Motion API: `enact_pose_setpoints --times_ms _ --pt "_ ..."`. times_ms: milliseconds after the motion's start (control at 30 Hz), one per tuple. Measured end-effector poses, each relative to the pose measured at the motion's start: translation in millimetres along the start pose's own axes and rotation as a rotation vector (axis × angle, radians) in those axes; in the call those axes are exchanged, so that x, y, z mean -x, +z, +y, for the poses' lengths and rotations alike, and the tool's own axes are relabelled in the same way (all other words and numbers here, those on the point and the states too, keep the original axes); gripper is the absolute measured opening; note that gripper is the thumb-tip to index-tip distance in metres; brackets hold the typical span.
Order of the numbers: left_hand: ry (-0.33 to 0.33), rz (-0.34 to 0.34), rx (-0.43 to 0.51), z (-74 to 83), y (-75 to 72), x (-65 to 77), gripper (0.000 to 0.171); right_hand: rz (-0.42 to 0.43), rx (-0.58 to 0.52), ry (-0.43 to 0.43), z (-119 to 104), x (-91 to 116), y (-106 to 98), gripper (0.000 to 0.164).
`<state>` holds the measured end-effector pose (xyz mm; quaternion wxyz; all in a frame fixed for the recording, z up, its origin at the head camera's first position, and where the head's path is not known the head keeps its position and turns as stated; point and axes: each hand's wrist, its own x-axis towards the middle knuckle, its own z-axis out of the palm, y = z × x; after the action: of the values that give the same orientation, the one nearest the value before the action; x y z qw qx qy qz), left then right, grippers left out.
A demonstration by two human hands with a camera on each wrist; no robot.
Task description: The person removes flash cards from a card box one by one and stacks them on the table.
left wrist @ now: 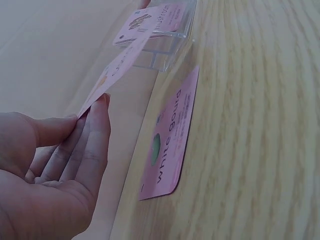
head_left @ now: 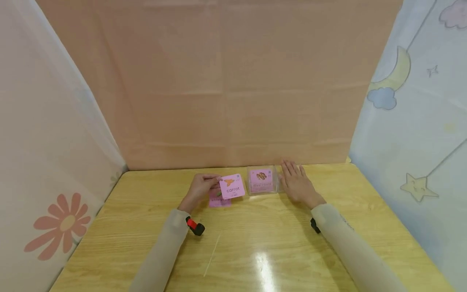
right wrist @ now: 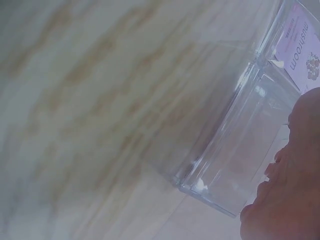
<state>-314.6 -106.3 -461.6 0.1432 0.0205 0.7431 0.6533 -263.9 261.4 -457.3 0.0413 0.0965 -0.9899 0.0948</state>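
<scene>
My left hand pinches a pink carrot card by its left edge, thumb against fingers, and holds it tilted above the table. Below it a pink white gourd card lies on the wood, partly covered by the carrot card in the head view. To the right stands a clear plastic box with a pink mushroom card on top of the cards inside. At the box's right side my right hand lies with its fingers straight, against the clear plastic; the exact contact is hidden.
The wooden table ends at a tan cloth backdrop just behind the box. Printed cloth hangs at the left and the right side. Dark wrist straps sit on both sleeves.
</scene>
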Motion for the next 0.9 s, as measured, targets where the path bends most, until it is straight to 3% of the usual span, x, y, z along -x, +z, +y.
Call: enact_pose_setpoints --times_ms 433,900 --pt "-0.001 -0.022 0.038 -8.4 -8.5 -1.7 0.028 -0.028 0.017 0.012 0 -1 -1 0.064" --pt "-0.015 -0.014 0.01 -14.2 -14.8 0.7 0.026 -0.028 -0.004 0.014 -1 -1 -1 0.065"
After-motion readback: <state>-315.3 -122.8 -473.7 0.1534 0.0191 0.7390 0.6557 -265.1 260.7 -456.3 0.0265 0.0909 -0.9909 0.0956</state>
